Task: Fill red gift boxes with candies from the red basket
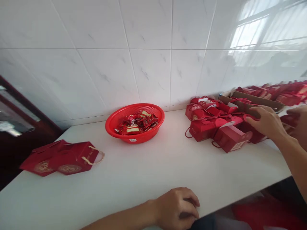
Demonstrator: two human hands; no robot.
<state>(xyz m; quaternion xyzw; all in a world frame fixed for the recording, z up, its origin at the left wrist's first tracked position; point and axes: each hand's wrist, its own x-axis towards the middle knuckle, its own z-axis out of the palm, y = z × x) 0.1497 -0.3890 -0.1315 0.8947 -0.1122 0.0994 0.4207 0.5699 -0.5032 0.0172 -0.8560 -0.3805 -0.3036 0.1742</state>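
My left hand [177, 208] rests at the front edge of the white table, its fingers loosely curled and apart, with nothing visible in it. Over at the right, my right hand [267, 123] reaches across a cluster of small red gift boxes [203, 129], fingers spread. Its fingertips are at the boxes on the cluster's right side; whether they touch one I cannot tell. One box [231, 137] lies on its side at the front, showing a printed square on its end. A red plastic basket [111, 129] holds red-wrapped sweets [137, 124] near the wall.
Two larger red boxes [74, 158], one with a rope handle, lie at the left of the table [134, 172]. Behind the cluster is an open cardboard box [259, 99], with many red packages [287, 94] beyond. Another person's blurred hand [298, 119] is at the right edge.
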